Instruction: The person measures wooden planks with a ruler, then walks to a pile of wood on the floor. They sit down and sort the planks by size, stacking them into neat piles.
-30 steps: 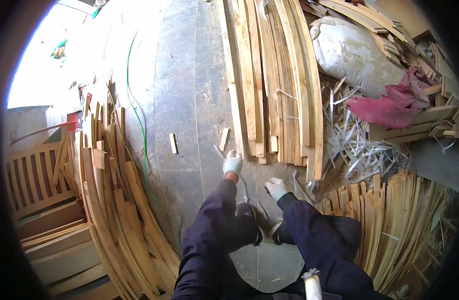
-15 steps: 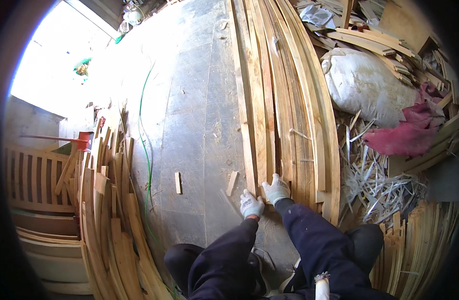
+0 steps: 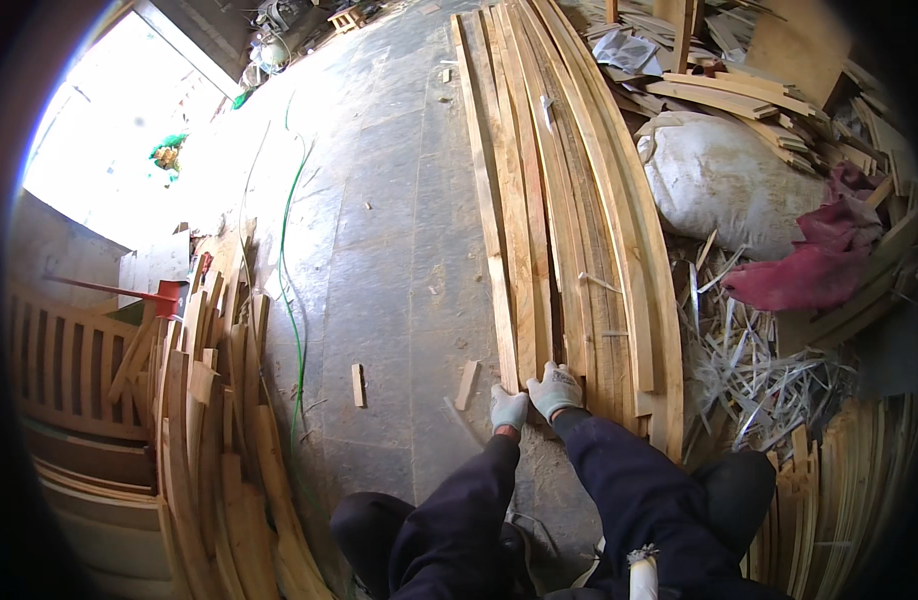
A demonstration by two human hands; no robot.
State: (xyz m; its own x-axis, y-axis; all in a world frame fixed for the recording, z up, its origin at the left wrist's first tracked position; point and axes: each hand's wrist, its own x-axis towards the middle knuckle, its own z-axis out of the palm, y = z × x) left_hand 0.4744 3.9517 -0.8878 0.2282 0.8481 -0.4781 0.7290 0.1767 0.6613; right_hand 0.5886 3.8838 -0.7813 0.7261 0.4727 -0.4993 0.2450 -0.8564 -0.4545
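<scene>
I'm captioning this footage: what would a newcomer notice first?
Probably the long wooden boards right of centre, with the gloved left hand and right hand at their near ends. Next, the bulging white sack farther right, and the dark red cloth beside it. A green cord lies at left.

Left hand (image 3: 509,408), right hand (image 3: 554,391): pale whitish gloves, small dark marking on back of right. Long dark navy sleeves (image 3: 634,480), creased, at six and five o'clock. Blackish trousers (image 3: 364,528), knees at seven and four.
</scene>
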